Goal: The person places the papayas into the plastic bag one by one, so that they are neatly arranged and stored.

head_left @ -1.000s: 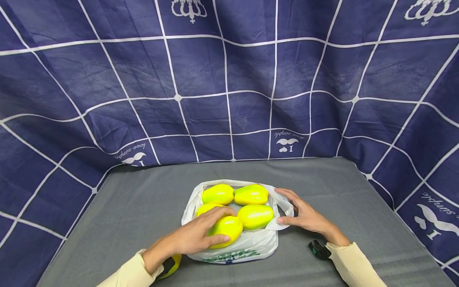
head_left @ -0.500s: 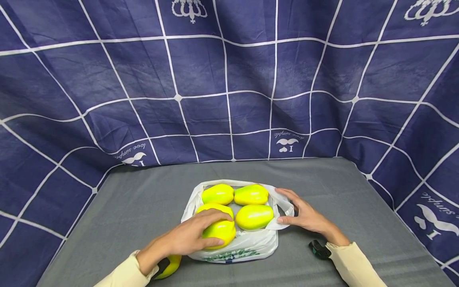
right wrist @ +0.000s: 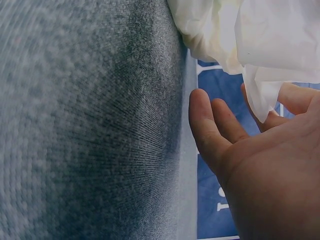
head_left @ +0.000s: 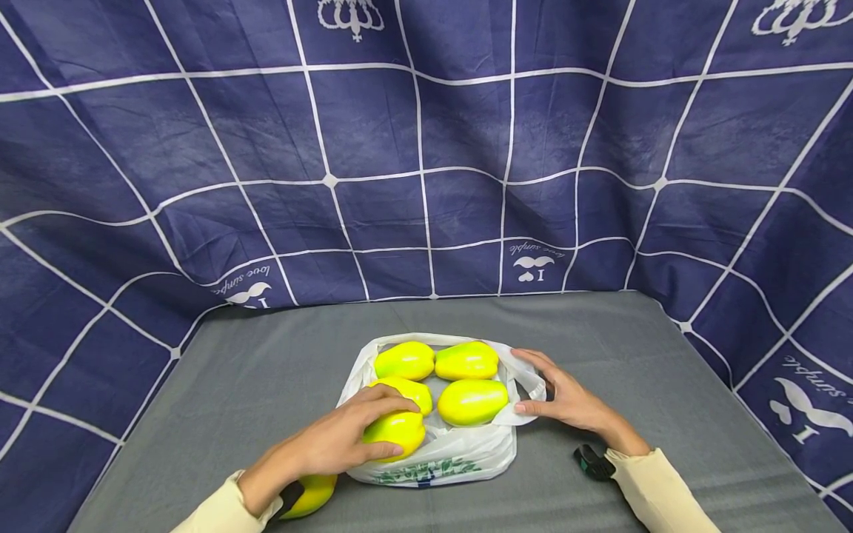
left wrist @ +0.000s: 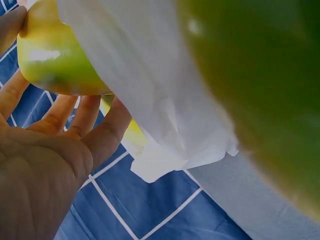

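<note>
A white plastic bag (head_left: 460, 455) lies open on the grey table (head_left: 633, 348) with several yellow-green fruits in it. My left hand (head_left: 346, 440) grips the near-left fruit (head_left: 395, 431), fingers curled over its top; the left wrist view shows those fingers (left wrist: 82, 112) round the fruit (left wrist: 52, 62), beside the bag (left wrist: 150, 90). Three more fruits (head_left: 405, 360) (head_left: 466, 360) (head_left: 472, 401) lie beyond it, and another (head_left: 408, 389) shows partly behind my fingers. My right hand (head_left: 563, 396) holds the bag's right rim between thumb and fingers; in the right wrist view the rim (right wrist: 265, 75) hangs against my fingers (right wrist: 205, 125).
One more yellow-green fruit (head_left: 312, 494) lies on the table under my left wrist, outside the bag. A dark blue cloth with a white grid (head_left: 426, 163) hangs behind and along both sides of the table. A black wrist device (head_left: 591, 463) sits at my right cuff.
My left hand has drawn the gripped fruit left and toward me, uncovering the fruit behind it. The right hand and the bag's rim have stayed put.
</note>
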`<state>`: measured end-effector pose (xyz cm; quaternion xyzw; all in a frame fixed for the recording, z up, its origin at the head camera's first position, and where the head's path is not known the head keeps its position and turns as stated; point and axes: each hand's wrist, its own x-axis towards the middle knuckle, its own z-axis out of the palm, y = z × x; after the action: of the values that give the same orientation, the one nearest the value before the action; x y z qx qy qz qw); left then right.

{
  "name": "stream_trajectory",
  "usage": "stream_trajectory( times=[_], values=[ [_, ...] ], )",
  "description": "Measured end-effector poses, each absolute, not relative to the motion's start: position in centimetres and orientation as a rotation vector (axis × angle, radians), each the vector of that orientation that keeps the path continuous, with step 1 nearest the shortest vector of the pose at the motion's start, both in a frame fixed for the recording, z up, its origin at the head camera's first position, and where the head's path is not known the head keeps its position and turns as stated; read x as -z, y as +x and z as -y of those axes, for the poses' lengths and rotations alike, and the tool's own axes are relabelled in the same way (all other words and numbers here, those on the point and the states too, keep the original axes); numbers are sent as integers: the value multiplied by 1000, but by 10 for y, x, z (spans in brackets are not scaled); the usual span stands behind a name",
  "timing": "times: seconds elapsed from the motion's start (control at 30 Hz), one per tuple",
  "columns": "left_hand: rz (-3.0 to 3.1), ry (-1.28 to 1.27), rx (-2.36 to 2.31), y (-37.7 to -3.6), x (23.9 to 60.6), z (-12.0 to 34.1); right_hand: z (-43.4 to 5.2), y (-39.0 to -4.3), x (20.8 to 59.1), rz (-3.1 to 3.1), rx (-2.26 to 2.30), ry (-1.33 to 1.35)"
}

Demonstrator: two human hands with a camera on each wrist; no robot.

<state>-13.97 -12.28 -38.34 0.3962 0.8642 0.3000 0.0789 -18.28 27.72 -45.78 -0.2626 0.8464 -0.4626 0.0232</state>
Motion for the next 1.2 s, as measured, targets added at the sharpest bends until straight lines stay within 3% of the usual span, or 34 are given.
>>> stream_trajectory(
  times=[0.5,1.2],
  values=[
    [-2582,1116,-868,-139,385,128,-277,-182,455,-2639,1419,-815],
    [-2560,1215,-807,-136,388,129,-277,-182,454,-2647,1407,-805]
  ],
)
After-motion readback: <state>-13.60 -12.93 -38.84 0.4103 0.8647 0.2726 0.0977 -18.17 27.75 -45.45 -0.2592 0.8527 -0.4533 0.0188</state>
